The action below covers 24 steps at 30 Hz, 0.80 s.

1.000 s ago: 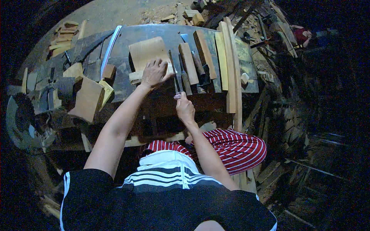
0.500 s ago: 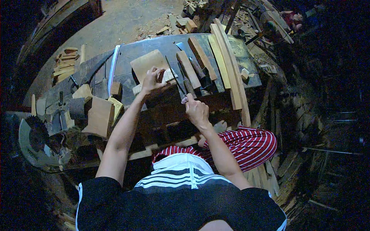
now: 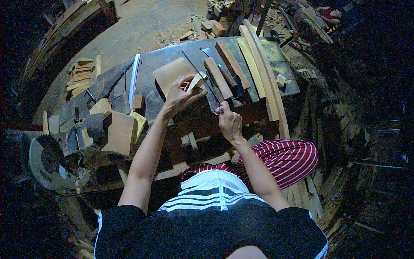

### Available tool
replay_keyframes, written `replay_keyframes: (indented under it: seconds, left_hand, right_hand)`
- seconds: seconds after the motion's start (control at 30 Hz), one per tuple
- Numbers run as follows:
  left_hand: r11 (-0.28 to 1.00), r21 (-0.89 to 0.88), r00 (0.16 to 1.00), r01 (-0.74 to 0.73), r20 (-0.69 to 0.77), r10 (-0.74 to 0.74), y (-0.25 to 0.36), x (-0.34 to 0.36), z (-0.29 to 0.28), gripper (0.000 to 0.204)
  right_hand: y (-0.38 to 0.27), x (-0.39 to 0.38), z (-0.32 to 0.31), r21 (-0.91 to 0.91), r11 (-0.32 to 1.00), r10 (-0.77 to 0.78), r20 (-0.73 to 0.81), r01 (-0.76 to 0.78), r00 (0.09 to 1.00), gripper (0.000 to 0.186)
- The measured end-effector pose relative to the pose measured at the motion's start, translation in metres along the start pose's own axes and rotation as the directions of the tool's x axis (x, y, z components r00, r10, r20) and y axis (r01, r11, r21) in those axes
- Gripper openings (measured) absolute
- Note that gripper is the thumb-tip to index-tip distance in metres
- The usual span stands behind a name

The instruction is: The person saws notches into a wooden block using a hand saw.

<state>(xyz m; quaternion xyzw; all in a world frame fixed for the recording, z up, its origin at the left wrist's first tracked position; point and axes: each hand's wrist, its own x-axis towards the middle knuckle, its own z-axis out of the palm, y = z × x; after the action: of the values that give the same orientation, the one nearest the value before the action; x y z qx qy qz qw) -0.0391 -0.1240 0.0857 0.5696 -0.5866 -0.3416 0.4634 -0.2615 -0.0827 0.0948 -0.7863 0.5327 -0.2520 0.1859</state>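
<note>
My left hand (image 3: pixel 177 98) grips a short pale wooden piece (image 3: pixel 197 81) over the near edge of the bench, fingers closed around it. My right hand (image 3: pixel 230 124) is wrapped round the handle of a long, thin, dark tool that looks like a file (image 3: pixel 191 63). Its shaft slants up and away to the left, alongside the wooden piece; whether the two touch I cannot tell. Behind my left hand lies a flat, light brown board (image 3: pixel 172 71). Just right of the file rests a wooden block (image 3: pixel 217 77).
On the dark bench (image 3: pixel 151 58) lie a toothed saw (image 3: pixel 117 77), a pale straightedge (image 3: pixel 134 77) and long wooden strips (image 3: pixel 269 82) at the right. A circular saw blade (image 3: pixel 49 153) stands at the left. Offcuts (image 3: pixel 80 73) lie beyond. Another person (image 3: pixel 330 15) is far right.
My left hand has turned and tilted the wooden piece, its end now pointing up by the file. The whole view has shifted slightly; both hands keep their hold.
</note>
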Motion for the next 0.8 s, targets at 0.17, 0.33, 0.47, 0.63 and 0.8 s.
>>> replay_keyframes:
  seconds: [0.17,0.33,0.47,0.63,0.8]
  left_hand:
    - [0.722,-0.578,0.925,0.381,0.241,-0.295,0.011,-0.007,0.008,0.055]
    - [0.992,-0.061,0.993,0.112,0.036,-0.110,0.015,-0.016,0.014,0.054]
    - [0.978,0.131,0.983,-0.164,-0.056,0.173,0.027,-0.017,0.009,0.061]
    - [0.917,0.364,0.983,-0.166,-0.017,0.185,0.043,-0.020,0.015,0.057]
    - [0.921,0.289,0.960,-0.263,-0.019,0.280,0.053,-0.033,0.011,0.059]
  right_hand:
    - [0.003,0.002,0.014,0.245,0.947,-0.144,-0.259,0.209,0.955,0.019]
    - [0.009,0.030,0.020,0.601,0.799,0.193,-0.260,0.002,0.946,0.020]
    - [0.005,0.052,0.007,0.855,0.448,0.354,0.098,-0.260,0.930,0.022]
    - [-0.011,0.061,-0.012,0.785,0.487,0.310,0.253,-0.382,0.916,0.022]
    - [-0.014,0.053,-0.020,0.733,0.629,0.193,0.175,-0.258,0.966,0.021]
